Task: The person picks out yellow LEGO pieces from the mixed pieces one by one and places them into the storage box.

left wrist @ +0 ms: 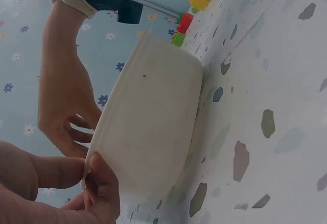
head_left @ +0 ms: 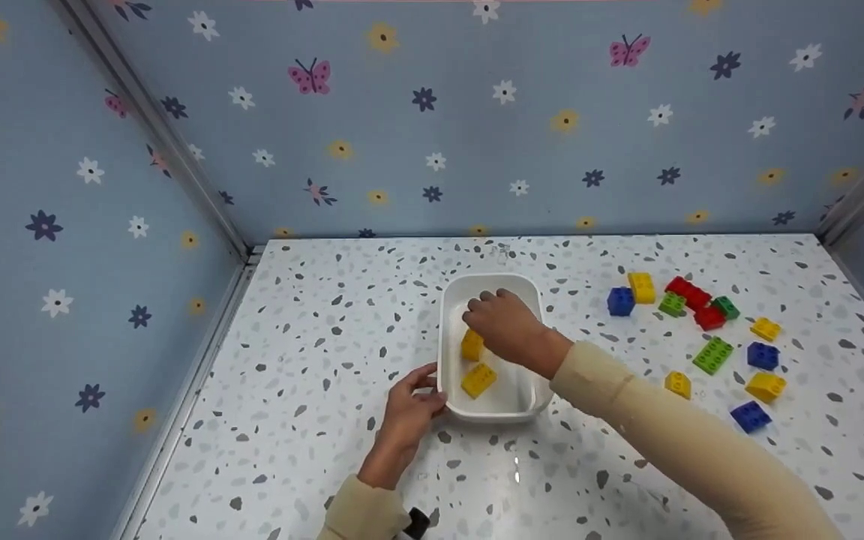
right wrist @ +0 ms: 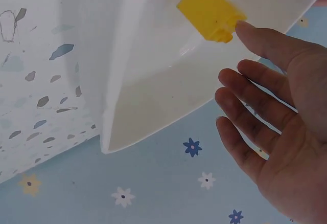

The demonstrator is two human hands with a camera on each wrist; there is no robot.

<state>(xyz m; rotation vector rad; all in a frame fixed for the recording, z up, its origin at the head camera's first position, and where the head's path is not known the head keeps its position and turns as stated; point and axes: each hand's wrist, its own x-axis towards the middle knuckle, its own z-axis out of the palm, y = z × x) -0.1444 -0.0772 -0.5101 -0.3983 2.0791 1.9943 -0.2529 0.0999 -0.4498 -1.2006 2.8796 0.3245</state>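
A white plastic bin [head_left: 496, 415] stands on the table with yellow toy bricks inside. One yellow brick [head_left: 479, 380] lies near its front end and another yellow brick [head_left: 471, 346] is just behind. My left hand [head_left: 406, 411] pinches the bin's left rim near the front corner; in the left wrist view its thumb and finger meet at the edge. Above the bin's middle is my right hand [head_left: 508, 328]. The right wrist view shows its fingers [right wrist: 255, 93] apart and loosely bent, holding nothing, with the thumb tip right by a yellow brick [right wrist: 209, 12].
Right of the bin lie loose bricks: a blue brick [head_left: 621, 301], a tall yellow brick [head_left: 641, 287], a red brick [head_left: 688, 292], a light green brick [head_left: 713, 355], and several more. A patterned wall [head_left: 477, 150] borders the speckled table [head_left: 312, 337] at the back.
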